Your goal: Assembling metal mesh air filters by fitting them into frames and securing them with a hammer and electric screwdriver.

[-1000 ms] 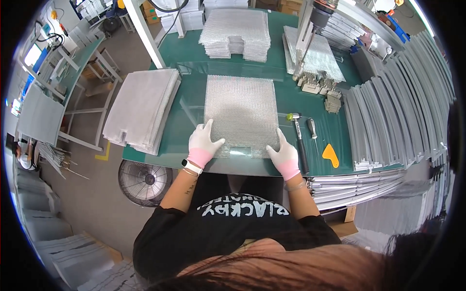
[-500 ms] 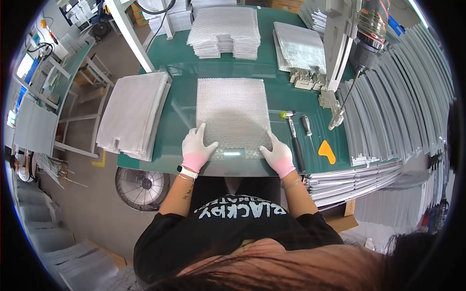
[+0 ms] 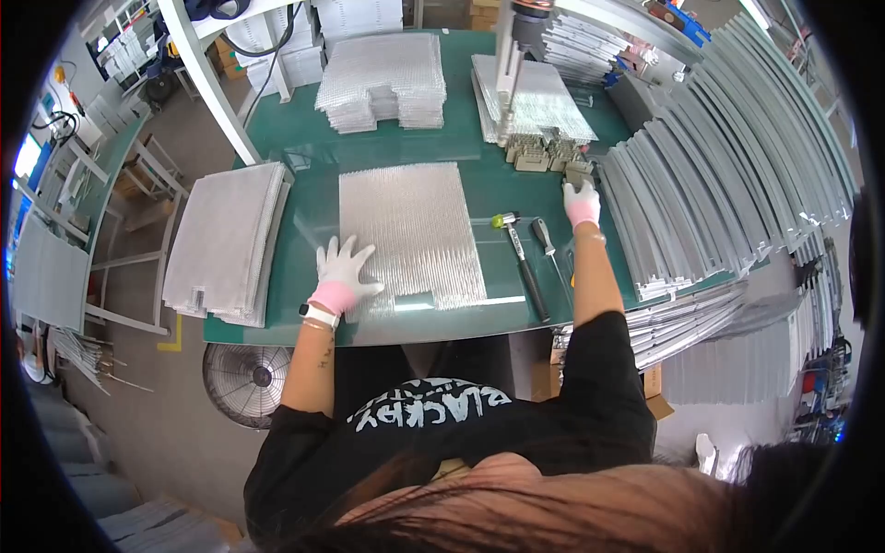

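Observation:
A silvery mesh panel (image 3: 410,235) with a notch in its near edge lies flat on the green tabletop (image 3: 304,221). My left hand (image 3: 341,276), in a white and pink glove, rests with spread fingers over the panel's left edge. Out to the right, my right hand (image 3: 582,203) reaches a small metal bracket (image 3: 579,172), its gloved fingers closed on the near end. Beyond it sits a cluster of similar metal brackets (image 3: 539,152). A hammer (image 3: 525,267) with a green-yellow tip and a screwdriver (image 3: 546,241) lie between panel and right forearm.
Stacked panels stand at the left (image 3: 226,240), at the back (image 3: 383,78) and at the back right (image 3: 535,97). Long metal strips (image 3: 728,166) line the right side. A hanging power driver (image 3: 530,28) is above the back. A floor fan (image 3: 249,378) stands below the left edge.
My right hand has left the panel's right edge and moved right and away to the brackets. My left hand stays by the panel, fingers now spread wider. The view has shifted.

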The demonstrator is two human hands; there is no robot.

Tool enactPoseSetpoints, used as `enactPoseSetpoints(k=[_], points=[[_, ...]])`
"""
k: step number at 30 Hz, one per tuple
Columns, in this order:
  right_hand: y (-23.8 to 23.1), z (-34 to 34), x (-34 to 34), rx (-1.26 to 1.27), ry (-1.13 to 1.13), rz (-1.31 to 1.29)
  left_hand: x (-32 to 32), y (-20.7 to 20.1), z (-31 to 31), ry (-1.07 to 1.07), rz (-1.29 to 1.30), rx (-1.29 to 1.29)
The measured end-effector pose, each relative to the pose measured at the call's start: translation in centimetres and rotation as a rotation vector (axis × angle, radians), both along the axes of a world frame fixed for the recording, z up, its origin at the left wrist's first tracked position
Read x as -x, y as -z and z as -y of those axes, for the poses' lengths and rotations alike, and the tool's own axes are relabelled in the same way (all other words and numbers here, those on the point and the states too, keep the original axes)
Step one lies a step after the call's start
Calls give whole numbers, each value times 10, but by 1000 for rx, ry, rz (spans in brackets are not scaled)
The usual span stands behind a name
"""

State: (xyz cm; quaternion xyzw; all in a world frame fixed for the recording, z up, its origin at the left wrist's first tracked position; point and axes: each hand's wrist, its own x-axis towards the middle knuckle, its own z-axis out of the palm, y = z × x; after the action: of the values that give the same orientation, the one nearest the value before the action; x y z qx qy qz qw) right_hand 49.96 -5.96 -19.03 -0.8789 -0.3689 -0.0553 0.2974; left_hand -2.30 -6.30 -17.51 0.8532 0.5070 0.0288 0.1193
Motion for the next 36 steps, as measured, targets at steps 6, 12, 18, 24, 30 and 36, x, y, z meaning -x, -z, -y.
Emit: enactPoseSetpoints(k=[6, 12, 18, 24, 30, 36], points=[[-13, -32, -16, 275, 179, -91, -4, -26, 68, -49, -78, 53], [-2, -38, -22, 303, 141, 83, -2, -25, 127, -91, 208, -320], [-12, -24, -16, 415, 12, 51, 28, 17, 169, -80, 376, -324], [2, 4, -22, -89, -144, 25, 58, 64, 178, 367, 766, 262], [-21, 52, 10, -243, -496, -382, 19, 89, 191, -564, 1515, 1371], [-63, 186, 229, 174, -1030, -709, -5, 84, 176, -706, 1586, 1218]])
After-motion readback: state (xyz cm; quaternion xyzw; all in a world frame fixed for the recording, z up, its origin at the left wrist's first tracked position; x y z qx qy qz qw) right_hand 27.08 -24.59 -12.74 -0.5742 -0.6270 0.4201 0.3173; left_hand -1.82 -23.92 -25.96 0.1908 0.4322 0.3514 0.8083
